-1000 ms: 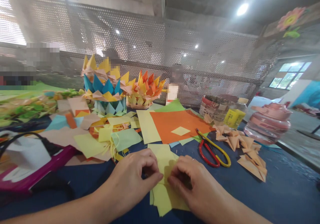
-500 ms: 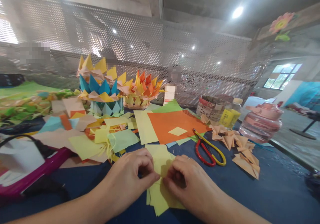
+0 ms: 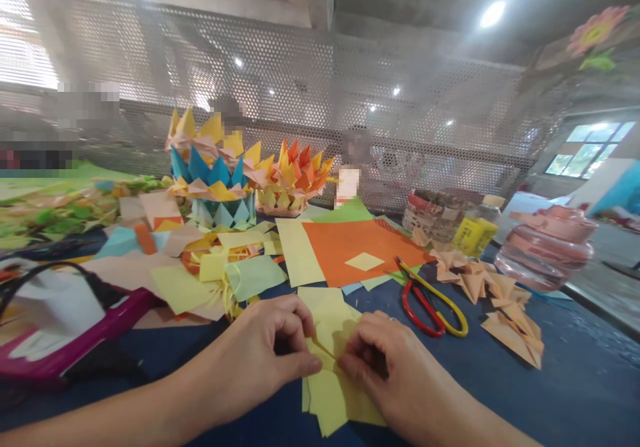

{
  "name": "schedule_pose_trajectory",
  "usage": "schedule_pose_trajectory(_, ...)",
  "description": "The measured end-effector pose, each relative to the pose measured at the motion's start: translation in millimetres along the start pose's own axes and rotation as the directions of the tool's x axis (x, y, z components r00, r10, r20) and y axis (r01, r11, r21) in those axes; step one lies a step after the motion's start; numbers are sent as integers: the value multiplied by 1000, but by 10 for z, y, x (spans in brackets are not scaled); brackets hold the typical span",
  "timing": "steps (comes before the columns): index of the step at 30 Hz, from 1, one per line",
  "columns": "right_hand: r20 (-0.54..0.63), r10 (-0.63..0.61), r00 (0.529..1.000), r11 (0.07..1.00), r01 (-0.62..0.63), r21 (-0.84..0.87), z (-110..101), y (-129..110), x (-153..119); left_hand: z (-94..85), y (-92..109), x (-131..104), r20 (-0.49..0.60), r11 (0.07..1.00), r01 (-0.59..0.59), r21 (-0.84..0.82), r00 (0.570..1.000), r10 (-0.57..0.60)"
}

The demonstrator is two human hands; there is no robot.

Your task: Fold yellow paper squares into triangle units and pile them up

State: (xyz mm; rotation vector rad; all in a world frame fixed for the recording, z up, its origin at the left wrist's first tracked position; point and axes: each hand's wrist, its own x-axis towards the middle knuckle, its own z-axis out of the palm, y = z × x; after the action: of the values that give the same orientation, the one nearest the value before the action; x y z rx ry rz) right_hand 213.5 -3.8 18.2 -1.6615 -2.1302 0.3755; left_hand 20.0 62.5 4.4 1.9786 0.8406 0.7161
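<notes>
My left hand (image 3: 270,344) and my right hand (image 3: 385,354) face each other over a small stack of pale yellow paper (image 3: 323,400) on the dark blue table. Between my fingertips, a piece of yellow paper (image 3: 325,348) has one edge lifted like a fold. The right thumb and fingers pinch one end of this edge, and the left fingers close on the other end. Part of the paper is hidden under both hands. Just right of my right hand lie scissors (image 3: 425,310) with one red and one yellow handle.
Ahead lies an orange sheet (image 3: 325,254) with a yellow diamond on it. Folded-paper crowns (image 3: 215,180) stand behind paper scraps at left. A purple-framed object (image 3: 100,334) is near left. Folded peach pieces (image 3: 517,334), a yellow-labelled bottle (image 3: 475,230) and a pink jug (image 3: 545,250) are at right.
The lifted, fold-like edge of yellow paper now shows between my fingertips. My hands have moved slightly apart, and the whole view has shifted a little, with things sitting farther right.
</notes>
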Motion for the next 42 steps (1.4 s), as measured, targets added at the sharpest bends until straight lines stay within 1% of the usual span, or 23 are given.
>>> schedule_pose_trajectory(6, -9, -15, 1000, 999, 15, -38, 15, 17, -4, 6, -11, -5, -6, 1000, -18, -10, 1000, 18)
schedule_pose_trajectory(9, -24, -26, 999, 998, 25, -58, 25, 15, -8, 17, -18, -8, -14, 998, -42, 53, 999, 42)
schedule_pose_trajectory(12, -29, -32, 999, 997, 30, -71, 29, 1, -11, 32, -24, -9, -50, 989, -63, 132, 996, 70)
schedule_pose_trajectory(20, -41, -10, 999, 998, 7, -67, 23, -20, 4, 58, 11, -4, -73, 968, -54, 246, 995, 74)
schedule_pose_trajectory(26, -22, 2, 1000, 997, -3, -81, 28, 2, 9, 65, 38, -15, -93, 964, -62, 257, 992, 88)
schedule_pose_trajectory(30, 5, 65, 998, 996, -64, -55, 12, 7, -8, 67, 37, -17, -98, 964, -51, 262, 992, 80)
schedule_pose_trajectory(32, 17, 73, 997, 997, -73, -36, 5, 19, -15, 70, 18, -14, -100, 971, -40, 235, 993, 65)
schedule_pose_trajectory(34, 22, 49, 999, 998, -49, -31, 2, 34, -19, 71, -6, -7, -90, 983, -38, 177, 994, 55)
schedule_pose_trajectory(36, 17, 30, 999, 999, -29, -29, 3, 46, -20, 66, -23, -3, -80, 988, -58, 146, 994, 70)
schedule_pose_trajectory(38, 17, 27, 999, 999, -27, -23, 6, 48, -22, 57, -26, -11, -72, 982, -93, 163, 992, 106)
schedule_pose_trajectory(40, 17, 30, 999, 999, -30, -23, 10, 42, -26, 45, -20, -32, -50, 969, -150, 197, 985, 163)
schedule_pose_trajectory(42, 14, 27, 1000, 999, -26, -25, 12, 35, -31, 38, -15, -59, -20, 939, -232, 253, 970, 244)
